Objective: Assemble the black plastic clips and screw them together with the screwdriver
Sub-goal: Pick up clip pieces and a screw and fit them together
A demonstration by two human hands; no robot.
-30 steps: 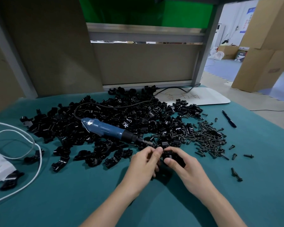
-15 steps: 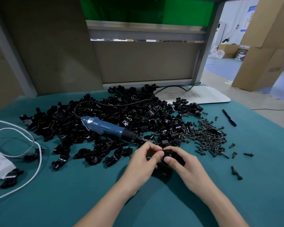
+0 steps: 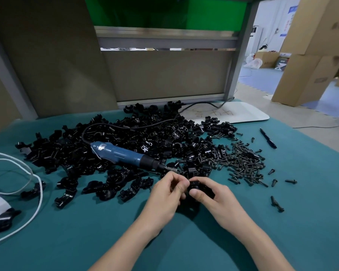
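The black clip (image 3: 196, 187) is pinched by the curled fingers (image 3: 181, 185) of the left hand (image 3: 164, 194) and gripped by the right hand (image 3: 213, 198), just in front of the clip pile (image 3: 164, 137). Since 1 second ago the left fingers have been curled tighter, so 2 parts are likely being pressed together. The screwdriver (image 3: 121, 154) is left lying on the pile. What is in the cardboard boxes (image 3: 309, 55) cannot be seen.

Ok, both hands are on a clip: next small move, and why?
Probably the right hand reaches for one of the screws beside it, the left hand holding the clip: both pinch it now, and the screwdriver lies unheld on the pile.
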